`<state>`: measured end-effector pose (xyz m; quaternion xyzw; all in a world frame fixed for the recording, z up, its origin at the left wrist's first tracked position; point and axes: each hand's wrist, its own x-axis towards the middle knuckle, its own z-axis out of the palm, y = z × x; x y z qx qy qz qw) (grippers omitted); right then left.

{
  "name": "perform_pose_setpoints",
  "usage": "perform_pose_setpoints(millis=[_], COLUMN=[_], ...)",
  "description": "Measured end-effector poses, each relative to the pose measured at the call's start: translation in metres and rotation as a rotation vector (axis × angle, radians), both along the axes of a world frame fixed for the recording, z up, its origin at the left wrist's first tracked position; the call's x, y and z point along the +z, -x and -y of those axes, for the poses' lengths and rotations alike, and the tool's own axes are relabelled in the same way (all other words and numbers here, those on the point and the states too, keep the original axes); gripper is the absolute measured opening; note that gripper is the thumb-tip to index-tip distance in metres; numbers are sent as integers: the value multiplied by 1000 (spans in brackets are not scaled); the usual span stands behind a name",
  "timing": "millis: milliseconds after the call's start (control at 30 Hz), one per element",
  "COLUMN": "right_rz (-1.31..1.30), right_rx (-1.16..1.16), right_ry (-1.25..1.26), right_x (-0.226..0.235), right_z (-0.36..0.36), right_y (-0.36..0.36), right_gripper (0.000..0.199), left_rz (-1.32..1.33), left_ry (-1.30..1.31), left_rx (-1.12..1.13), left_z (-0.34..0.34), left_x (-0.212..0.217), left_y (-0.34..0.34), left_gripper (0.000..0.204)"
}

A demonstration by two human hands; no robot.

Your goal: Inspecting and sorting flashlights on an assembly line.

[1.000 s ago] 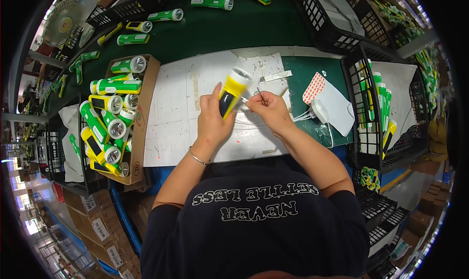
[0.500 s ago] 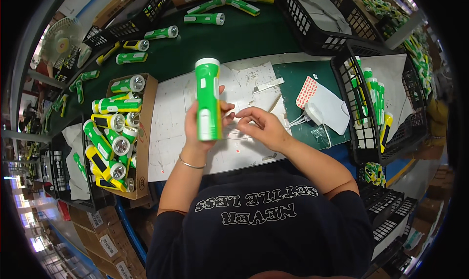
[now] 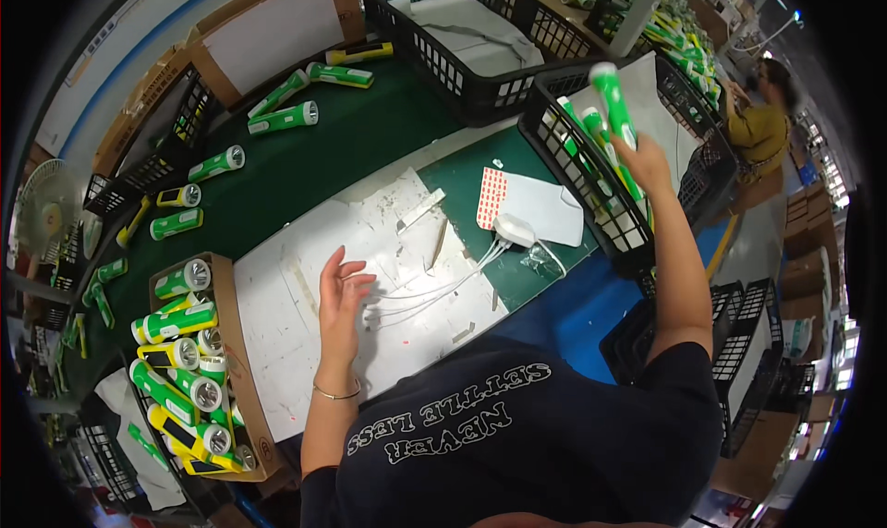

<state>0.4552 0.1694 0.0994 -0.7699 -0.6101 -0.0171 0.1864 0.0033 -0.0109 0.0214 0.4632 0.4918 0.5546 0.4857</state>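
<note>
My right hand (image 3: pixel 649 165) is closed around the lower end of a green and white flashlight (image 3: pixel 613 101), over the black plastic crate (image 3: pixel 577 191) at the right. Beneath it, several more green flashlights stand along that crate's near side. Above the white board (image 3: pixel 277 292) my left hand (image 3: pixel 342 299) hangs with fingers apart, holding nothing. White cables run from close to its fingertips to a white charger (image 3: pixel 515 230), which lies on a white card with a red-patterned strip (image 3: pixel 492 195).
A cardboard box (image 3: pixel 242 380) packed with green and yellow flashlights stands at the left. Loose flashlights (image 3: pixel 283 117) lie across the dark green bench. Another black crate (image 3: pixel 434 66) sits at the back. At the far right a person in a mustard top (image 3: pixel 762 131) works.
The flashlight has passed from my left hand to my right, which has carried it over to the right crate. My left hand has let go. The view has swung to the right.
</note>
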Motion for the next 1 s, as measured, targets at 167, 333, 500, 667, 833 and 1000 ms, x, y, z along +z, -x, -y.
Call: perform_pose_setpoints(millis=[167, 333, 500, 667, 833, 1000], right_rz=[83, -48, -5, 194, 128, -37], right_rx=[92, 453, 764, 612, 483, 629], right_ry=[266, -287, -129, 143, 335, 416], right_x=[-13, 29, -19, -80, -107, -100], right_z=[-9, -61, -149, -246, -280, -224], right_y=[-9, 94, 256, 358, 394, 368], right_gripper=[64, 46, 38, 60, 72, 61], left_rz=[51, 185, 248, 514, 281, 409], left_ry=[35, 70, 6, -25, 26, 49], left_rx=[-24, 41, 204, 258, 196, 218], left_z=[-13, -22, -35, -34, -33, -36], left_x=[-12, -27, -56, -71, -75, -66], left_y=[3, 14, 33, 50, 47, 48], left_gripper=[48, 40, 35, 32, 32, 32])
